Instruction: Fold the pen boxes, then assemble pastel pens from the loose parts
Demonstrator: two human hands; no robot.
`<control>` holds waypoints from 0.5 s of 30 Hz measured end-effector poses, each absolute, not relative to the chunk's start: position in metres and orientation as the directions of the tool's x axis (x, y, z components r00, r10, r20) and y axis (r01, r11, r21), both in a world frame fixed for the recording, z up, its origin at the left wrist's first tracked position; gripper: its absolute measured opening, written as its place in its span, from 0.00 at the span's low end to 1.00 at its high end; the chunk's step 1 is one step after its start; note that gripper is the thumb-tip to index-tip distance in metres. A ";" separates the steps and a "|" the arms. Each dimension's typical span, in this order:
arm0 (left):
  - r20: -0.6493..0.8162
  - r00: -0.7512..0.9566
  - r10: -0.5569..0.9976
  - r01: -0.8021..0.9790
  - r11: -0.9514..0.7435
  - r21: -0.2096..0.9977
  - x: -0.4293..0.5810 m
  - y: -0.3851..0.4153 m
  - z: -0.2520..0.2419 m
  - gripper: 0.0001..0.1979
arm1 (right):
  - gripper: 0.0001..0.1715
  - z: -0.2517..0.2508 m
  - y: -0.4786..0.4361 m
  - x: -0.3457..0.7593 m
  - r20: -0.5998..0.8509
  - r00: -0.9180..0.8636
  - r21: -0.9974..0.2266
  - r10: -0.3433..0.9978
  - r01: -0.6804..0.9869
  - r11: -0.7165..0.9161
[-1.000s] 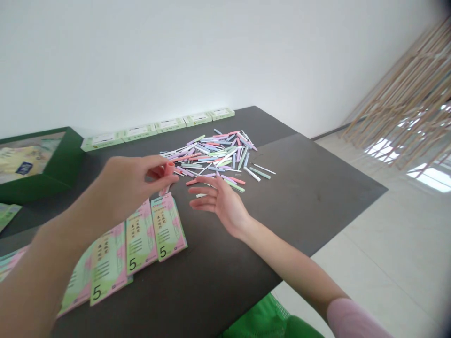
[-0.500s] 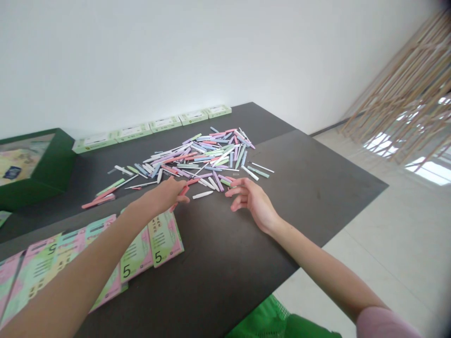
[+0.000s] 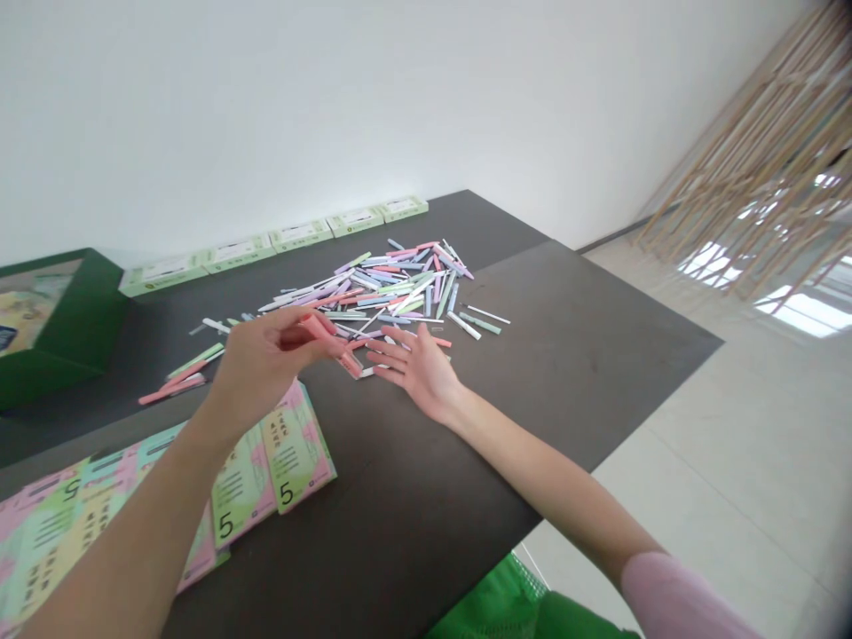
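Note:
My left hand (image 3: pixel 270 355) is raised a little above the dark table (image 3: pixel 572 355), its fingers pinched on a pink pen (image 3: pixel 333 342) that slants down to the right. My right hand (image 3: pixel 416 364) lies open just right of it, fingers spread flat and pointing left at the near edge of a pile of pastel pens (image 3: pixel 392 288). Pink, green, purple, blue and white pens make up the pile. Flat pink and green packets marked 5 (image 3: pixel 293 453) lie in a row under my left forearm.
A row of light green boxes (image 3: pixel 299 233) runs along the wall at the table's far edge. A dark green box (image 3: pixel 59 328) stands at the left. A few loose pens (image 3: pixel 183 373) lie left of the pile. Wooden slats (image 3: pixel 765 169) lean at the right above a tiled floor.
My left hand has lifted off the table with a pink pen pinched in it. My right hand has slid left and flattened beside the pile.

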State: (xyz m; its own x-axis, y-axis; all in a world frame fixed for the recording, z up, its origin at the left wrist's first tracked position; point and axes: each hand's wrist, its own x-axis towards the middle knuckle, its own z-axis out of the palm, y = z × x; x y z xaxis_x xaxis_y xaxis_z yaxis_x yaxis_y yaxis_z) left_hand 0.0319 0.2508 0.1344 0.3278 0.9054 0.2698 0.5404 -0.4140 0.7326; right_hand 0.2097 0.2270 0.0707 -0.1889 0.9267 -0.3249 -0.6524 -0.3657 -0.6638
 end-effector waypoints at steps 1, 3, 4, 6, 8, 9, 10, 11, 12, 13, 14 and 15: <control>0.311 0.290 0.905 0.507 -0.421 0.752 0.034 0.245 0.136 0.07 | 0.32 0.074 0.229 0.202 -0.318 -0.223 -0.610 0.922 -0.696 -0.379; 0.356 0.249 0.901 0.460 -0.433 0.775 0.039 0.234 0.136 0.04 | 0.35 0.083 0.228 0.187 -0.292 -0.279 -0.547 0.915 -0.736 -0.399; 0.362 0.246 0.899 0.446 -0.437 0.781 0.042 0.230 0.134 0.04 | 0.35 0.088 0.226 0.181 -0.279 -0.293 -0.532 0.915 -0.745 -0.401; 0.364 0.251 0.897 0.437 -0.441 0.784 0.047 0.223 0.130 0.03 | 0.35 0.096 0.221 0.171 -0.271 -0.296 -0.524 0.916 -0.753 -0.398; 0.376 0.245 0.894 0.430 -0.448 0.784 0.049 0.218 0.128 0.02 | 0.34 0.103 0.216 0.166 -0.284 -0.281 -0.514 0.917 -0.762 -0.393; 0.388 0.234 0.892 0.422 -0.452 0.785 0.048 0.216 0.128 0.02 | 0.34 0.105 0.214 0.165 -0.286 -0.289 -0.497 0.914 -0.770 -0.400; 0.402 0.220 0.889 0.414 -0.459 0.786 0.047 0.215 0.129 0.02 | 0.35 0.107 0.214 0.166 -0.281 -0.308 -0.477 0.909 -0.777 -0.410; 0.423 0.198 0.884 0.404 -0.467 0.786 0.045 0.213 0.131 0.03 | 0.35 0.110 0.214 0.167 -0.266 -0.330 -0.456 0.906 -0.785 -0.420; 0.451 0.160 0.878 0.389 -0.476 0.789 0.042 0.212 0.133 0.04 | 0.36 0.112 0.214 0.169 -0.240 -0.352 -0.436 0.905 -0.793 -0.425; 0.488 0.106 0.866 0.363 -0.491 0.792 0.038 0.211 0.137 0.04 | 0.36 0.113 0.215 0.171 -0.210 -0.371 -0.422 0.904 -0.800 -0.426; 0.523 0.050 0.851 0.329 -0.508 0.796 0.034 0.210 0.142 0.05 | 0.37 0.114 0.216 0.173 -0.180 -0.383 -0.417 0.906 -0.804 -0.423; 0.551 -0.001 0.834 0.291 -0.527 0.798 0.031 0.209 0.147 0.06 | 0.37 0.114 0.216 0.175 -0.153 -0.388 -0.421 0.909 -0.806 -0.415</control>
